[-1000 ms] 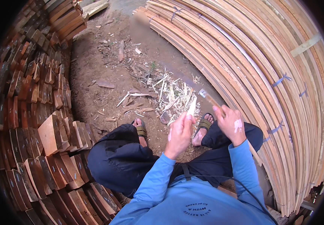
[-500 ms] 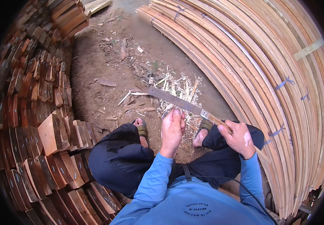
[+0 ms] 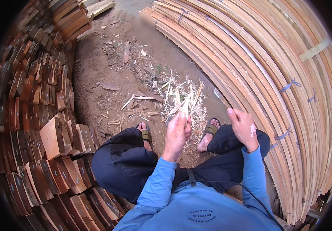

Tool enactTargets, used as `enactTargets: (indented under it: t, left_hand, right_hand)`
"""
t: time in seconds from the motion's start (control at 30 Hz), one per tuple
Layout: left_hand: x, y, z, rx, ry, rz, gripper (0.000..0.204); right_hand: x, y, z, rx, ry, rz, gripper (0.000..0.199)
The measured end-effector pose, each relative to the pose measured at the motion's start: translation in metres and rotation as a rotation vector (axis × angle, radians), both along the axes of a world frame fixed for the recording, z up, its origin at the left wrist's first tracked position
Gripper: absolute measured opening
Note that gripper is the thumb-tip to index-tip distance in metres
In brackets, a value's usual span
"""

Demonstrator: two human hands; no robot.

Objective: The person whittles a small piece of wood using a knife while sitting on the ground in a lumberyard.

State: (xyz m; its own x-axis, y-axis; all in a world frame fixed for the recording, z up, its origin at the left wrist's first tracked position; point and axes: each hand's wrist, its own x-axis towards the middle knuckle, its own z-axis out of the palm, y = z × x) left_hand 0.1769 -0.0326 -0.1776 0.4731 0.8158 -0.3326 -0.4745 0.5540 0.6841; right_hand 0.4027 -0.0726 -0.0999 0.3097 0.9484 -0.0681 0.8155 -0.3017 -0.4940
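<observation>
We sit on the bare brown dirt ground (image 3: 96, 73) with our legs folded, and we take the pale heap of wood shavings (image 3: 173, 98) in front of our sandalled feet as our landmark. Just on the near side of that heap our left hand (image 3: 178, 133) is clenched around a short pale wooden sliver (image 3: 185, 106), which stands nearly upright, its long axis running away from us and its tip pointing over the heap. To the right of the heap our right hand (image 3: 244, 128) is closed around the handle of a long flat metal blade (image 3: 220, 96), which points up and to the left, away from us; only a short grey stretch of it shows clearly.

Further right of the heap lies a big bundle of long pale curved wooden slats (image 3: 273, 65), tied here and there with thin blue straps (image 3: 290, 84) and crossed by one pale flat band (image 3: 314, 49). Left of the heap rises a stack of short reddish-brown wooden blocks (image 3: 39, 115), many with small pale marks on their ends. Loose splinters and bark scraps lie beyond the heap.
</observation>
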Motion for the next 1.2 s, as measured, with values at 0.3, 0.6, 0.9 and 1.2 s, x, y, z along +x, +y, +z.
enactTargets:
  t: [0.3,0.6,0.9,1.2]
  left_hand:
    - [-0.006,0.001,-0.004,-0.033,-0.098,0.078,0.028]
    - [0.016,-0.026,0.008,0.102,-0.102,-0.258,0.030]
    - [-0.001,-0.006,0.004,-0.219,-0.361,-0.059,0.034]
    - [-0.004,-0.006,0.002,-0.281,-0.447,-0.033,0.035]
  right_hand:
    - [-0.005,-0.034,0.000,-0.129,0.005,0.218,0.044]
    - [0.009,-0.005,-0.032,0.021,-0.205,0.058,0.048]
    - [-0.004,-0.017,-0.004,-0.065,0.008,0.191,0.047]
    - [-0.002,-0.042,-0.001,-0.147,0.035,0.238,0.042]
